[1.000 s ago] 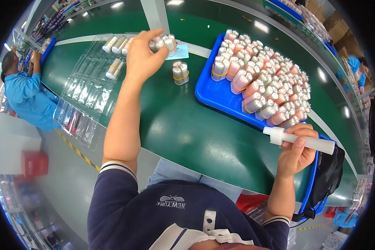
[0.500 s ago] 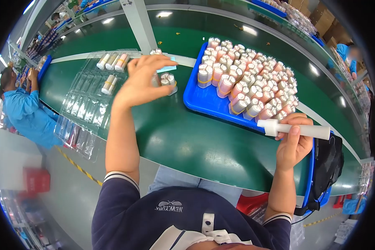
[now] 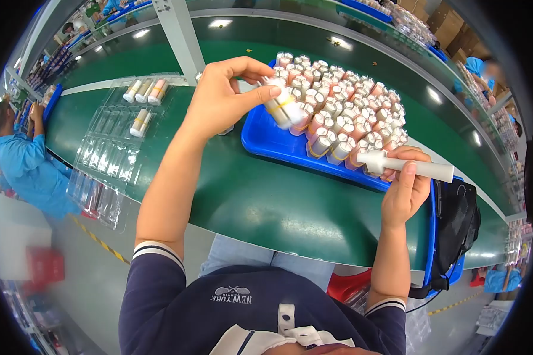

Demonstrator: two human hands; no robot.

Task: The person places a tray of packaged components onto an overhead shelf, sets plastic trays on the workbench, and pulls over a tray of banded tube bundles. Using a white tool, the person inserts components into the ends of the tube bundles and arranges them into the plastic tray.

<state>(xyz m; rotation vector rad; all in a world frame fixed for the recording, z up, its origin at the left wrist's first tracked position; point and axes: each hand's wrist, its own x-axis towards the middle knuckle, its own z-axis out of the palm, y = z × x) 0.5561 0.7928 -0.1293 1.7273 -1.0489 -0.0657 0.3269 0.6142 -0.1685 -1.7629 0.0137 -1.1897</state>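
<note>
My left hand (image 3: 228, 97) grips a banded bundle of white tubes (image 3: 283, 109) between thumb and fingers. The bundle is tilted and slightly blurred, over the left part of a blue tray (image 3: 272, 151). Many similar bundles (image 3: 343, 121), white and pinkish with pale tops, stand packed in that tray. At the tray's near right corner, my right hand (image 3: 405, 189) is closed around a white stepped cylinder (image 3: 423, 168), held roughly level. Its thicker collar and narrow tip point left; I cannot tell its exact kind.
Clear plastic blister trays (image 3: 109, 142) lie to the left, some compartments holding tubes (image 3: 145, 90). A metal post (image 3: 180, 38) rises behind the green table (image 3: 249, 201). A black bag (image 3: 456, 219) sits at the right. A co-worker in blue (image 3: 26, 157) sits at far left.
My left hand has moved right from the bundles beside the tray and now holds one over the tray. My right hand still holds the white cylinder. The view has shifted slightly.
</note>
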